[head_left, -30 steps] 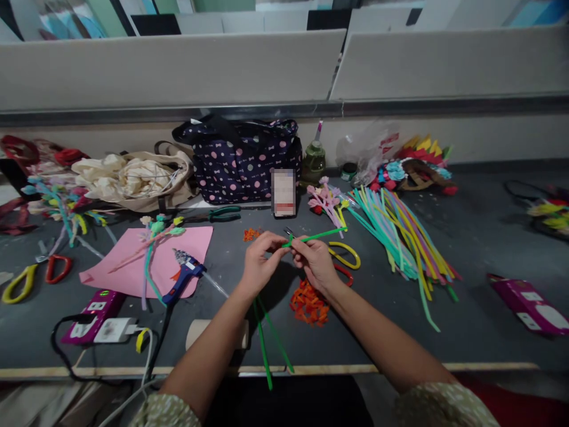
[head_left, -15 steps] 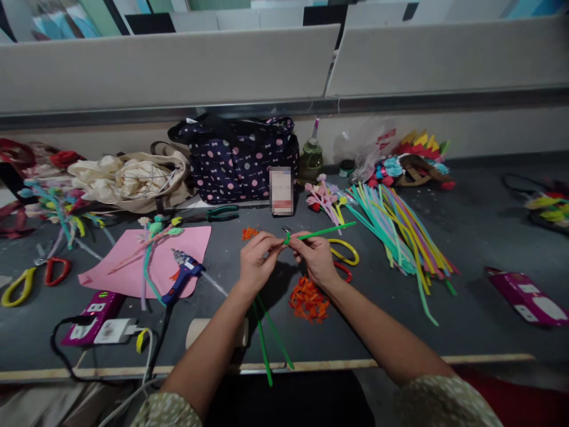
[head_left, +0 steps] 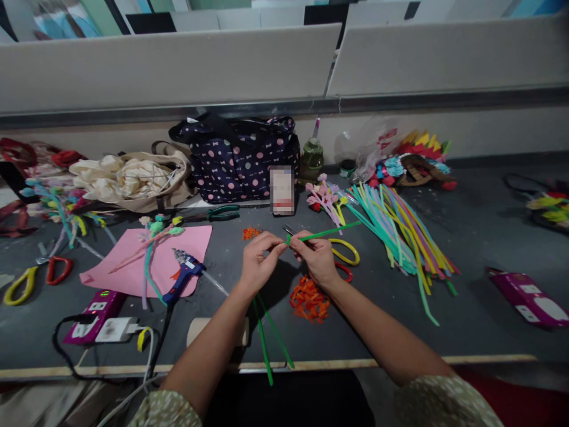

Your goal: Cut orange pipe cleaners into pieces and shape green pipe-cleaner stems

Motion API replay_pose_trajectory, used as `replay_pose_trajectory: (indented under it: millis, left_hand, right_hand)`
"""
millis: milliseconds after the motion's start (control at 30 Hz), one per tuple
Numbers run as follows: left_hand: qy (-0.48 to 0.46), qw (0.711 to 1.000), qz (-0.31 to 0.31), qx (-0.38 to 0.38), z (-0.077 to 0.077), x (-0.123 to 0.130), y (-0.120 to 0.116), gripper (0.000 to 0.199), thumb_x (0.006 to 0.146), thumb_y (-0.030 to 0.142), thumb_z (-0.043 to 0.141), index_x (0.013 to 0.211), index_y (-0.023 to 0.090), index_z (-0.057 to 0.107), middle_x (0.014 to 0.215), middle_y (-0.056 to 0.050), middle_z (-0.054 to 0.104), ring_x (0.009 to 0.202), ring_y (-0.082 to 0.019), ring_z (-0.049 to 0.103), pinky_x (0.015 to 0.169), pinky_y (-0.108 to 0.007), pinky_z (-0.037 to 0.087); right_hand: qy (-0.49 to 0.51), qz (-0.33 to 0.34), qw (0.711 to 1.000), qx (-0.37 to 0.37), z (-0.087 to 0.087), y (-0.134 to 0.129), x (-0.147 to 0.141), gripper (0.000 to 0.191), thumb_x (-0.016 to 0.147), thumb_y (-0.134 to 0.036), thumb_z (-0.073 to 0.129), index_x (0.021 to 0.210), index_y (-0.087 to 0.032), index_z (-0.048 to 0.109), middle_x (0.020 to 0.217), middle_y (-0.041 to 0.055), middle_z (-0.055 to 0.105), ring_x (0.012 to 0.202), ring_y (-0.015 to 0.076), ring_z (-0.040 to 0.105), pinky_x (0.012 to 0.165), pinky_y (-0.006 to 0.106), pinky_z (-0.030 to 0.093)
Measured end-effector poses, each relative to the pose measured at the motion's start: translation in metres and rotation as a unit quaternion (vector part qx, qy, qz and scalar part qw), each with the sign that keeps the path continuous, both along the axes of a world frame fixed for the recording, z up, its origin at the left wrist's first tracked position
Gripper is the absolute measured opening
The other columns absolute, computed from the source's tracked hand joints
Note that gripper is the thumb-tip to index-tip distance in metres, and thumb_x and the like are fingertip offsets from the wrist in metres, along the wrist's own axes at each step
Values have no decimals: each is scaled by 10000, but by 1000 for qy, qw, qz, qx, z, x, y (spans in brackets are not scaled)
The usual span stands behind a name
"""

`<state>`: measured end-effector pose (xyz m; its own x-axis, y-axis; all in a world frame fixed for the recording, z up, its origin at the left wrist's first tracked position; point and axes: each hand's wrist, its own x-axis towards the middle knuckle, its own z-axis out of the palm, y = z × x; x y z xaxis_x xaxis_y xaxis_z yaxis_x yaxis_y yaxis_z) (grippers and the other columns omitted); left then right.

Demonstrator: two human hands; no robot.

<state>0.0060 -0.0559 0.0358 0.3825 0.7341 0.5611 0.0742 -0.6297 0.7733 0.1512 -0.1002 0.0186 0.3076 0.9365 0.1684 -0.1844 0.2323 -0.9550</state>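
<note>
A green pipe cleaner [head_left: 333,230] is pinched between my two hands, its free length pointing right. My left hand [head_left: 263,256] closes finger and thumb on its bent end. My right hand [head_left: 315,256] grips it just beside, fingertips almost touching the left ones. Scissors with a yellow and a red handle [head_left: 349,252] lie partly under my right hand. Below that hand sits a pile of orange cut pieces [head_left: 310,299]; a smaller orange pile [head_left: 251,233] is beyond my left hand. Two more green pipe cleaners [head_left: 264,344] lie by my left forearm, overhanging the table edge.
A blue glue gun [head_left: 184,279] rests on pink paper [head_left: 128,255] at left, near a purple power strip [head_left: 95,314]. Many coloured pipe cleaners [head_left: 400,231] lie at right. Behind stand a phone [head_left: 282,190], a dotted bag [head_left: 244,160] and a jar [head_left: 312,157].
The free end of the green pipe cleaner has shifted slightly to the right. Both hands stay in nearly the same place, still pinching it.
</note>
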Motion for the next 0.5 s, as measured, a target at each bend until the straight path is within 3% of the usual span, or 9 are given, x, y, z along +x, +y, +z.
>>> replay_pose_trajectory:
  millis: [133, 267, 500]
  left_hand:
    - [-10, 993, -37, -108, 1, 0, 0, 229, 842, 341, 632, 697, 166, 660, 675, -20, 581, 654, -134, 529, 632, -262, 414]
    - [-39, 965, -92, -244, -4, 1, 2, 266, 814, 399, 653, 713, 153, 654, 659, -10, 577, 622, -126, 538, 611, -248, 431]
    - [-39, 960, -74, -266, -2, 3, 2, 273, 795, 410, 672, 741, 143, 658, 655, -6, 592, 589, -107, 526, 576, -225, 413]
  right_hand:
    - [-16, -9, 1000, 5, 2, -2, -1, 225, 737, -410, 726, 720, -190, 682, 699, -6, 580, 511, 91, 460, 450, 234, 367]
    - [-3, -14, 1000, -10, -1, -1, -3, 237, 726, -407, 737, 715, -179, 674, 645, -23, 571, 471, 75, 441, 432, 221, 351]
    - [91, -23, 995, -36, -3, 3, -5, 238, 688, -377, 779, 727, -172, 664, 562, -48, 548, 426, 64, 452, 399, 194, 361]
